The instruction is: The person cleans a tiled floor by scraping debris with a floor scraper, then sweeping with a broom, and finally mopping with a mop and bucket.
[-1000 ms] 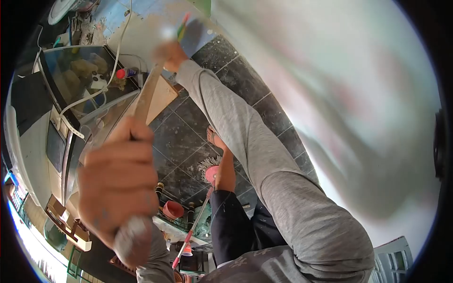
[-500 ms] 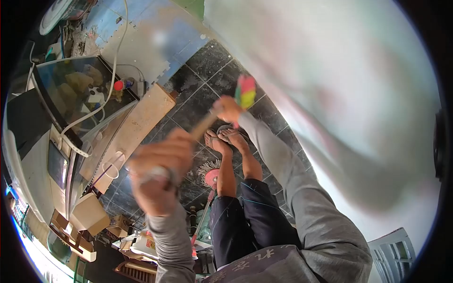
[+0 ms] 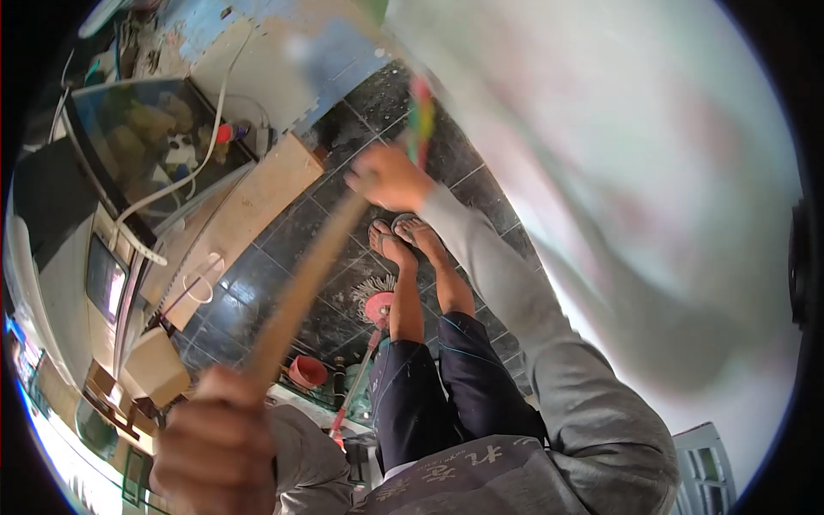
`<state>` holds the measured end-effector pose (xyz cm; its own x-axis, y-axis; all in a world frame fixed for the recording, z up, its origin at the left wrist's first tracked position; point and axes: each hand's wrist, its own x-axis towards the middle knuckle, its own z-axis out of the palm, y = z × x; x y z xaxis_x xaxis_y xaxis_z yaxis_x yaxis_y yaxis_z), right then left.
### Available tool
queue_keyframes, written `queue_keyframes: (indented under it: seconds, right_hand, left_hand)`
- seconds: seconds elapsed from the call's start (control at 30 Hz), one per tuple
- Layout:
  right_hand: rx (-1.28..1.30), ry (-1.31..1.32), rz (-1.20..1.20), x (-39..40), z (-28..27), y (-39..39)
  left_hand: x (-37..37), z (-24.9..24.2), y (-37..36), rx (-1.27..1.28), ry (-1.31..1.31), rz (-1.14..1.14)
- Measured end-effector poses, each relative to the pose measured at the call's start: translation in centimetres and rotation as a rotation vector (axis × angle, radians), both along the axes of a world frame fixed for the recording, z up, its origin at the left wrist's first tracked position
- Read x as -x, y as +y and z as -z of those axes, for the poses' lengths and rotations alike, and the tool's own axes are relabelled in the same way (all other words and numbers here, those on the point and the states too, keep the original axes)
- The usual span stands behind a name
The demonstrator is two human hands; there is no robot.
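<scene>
A long wooden handle point(image 3: 309, 279) runs diagonally between my two hands. My left hand point(image 3: 219, 433), blurred by motion at the lower left, is closed around its near end. Farther out, my right hand point(image 3: 390, 178) wraps round the other part of the handle, above my feet. Just beyond that hand shows a thin pink, green and yellow piece point(image 3: 420, 124), smeared by motion and close to the pale wall. It appears to belong to the handle, but its kind cannot be made out.
A mop point(image 3: 378, 307) with a red head lies near my legs on the dark tiles point(image 3: 257, 279). To the left stand a glass tank point(image 3: 142, 129), a wooden board point(image 3: 275, 176) and a cardboard box point(image 3: 154, 367). A pale wall point(image 3: 635, 215) fills the right. A red bowl point(image 3: 307, 372) sits low.
My left hand has dropped down and left, baring more of the handle. My right hand has shifted slightly up and left, and the coloured piece now looks narrower and higher.
</scene>
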<state>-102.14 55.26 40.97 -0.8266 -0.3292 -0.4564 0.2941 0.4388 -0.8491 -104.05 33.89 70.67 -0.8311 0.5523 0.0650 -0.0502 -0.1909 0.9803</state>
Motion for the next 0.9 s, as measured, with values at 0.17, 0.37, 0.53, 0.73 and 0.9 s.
queue_keyframes:
  seconds: [0.17,0.37,0.53,0.73,0.9]
  right_hand:
    - [-0.054,0.066,-0.03,-12.5,10.0,-0.1]
    - [-0.11,0.653,0.246,5.0,15.6,-6.4]
    - [-0.019,0.566,0.294,13.0,7.0,-6.1]
    - [-0.01,0.273,0.363,-5.6,-2.5,-5.9]
    - [0.028,0.331,0.152,-9.8,2.4,-8.9]
  left_hand:
    - [-4.3,8.9,1.0,-0.097,-0.236,-0.02]
    - [1.5,6.1,-1.4,0.02,0.067,-0.126]
    - [1.5,3.7,-0.2,0.036,0.402,0.093]
    - [-8.0,0.0,-3.3,-0.16,0.273,0.197]
    - [-15.4,2.7,-2.2,0.064,0.211,0.252]
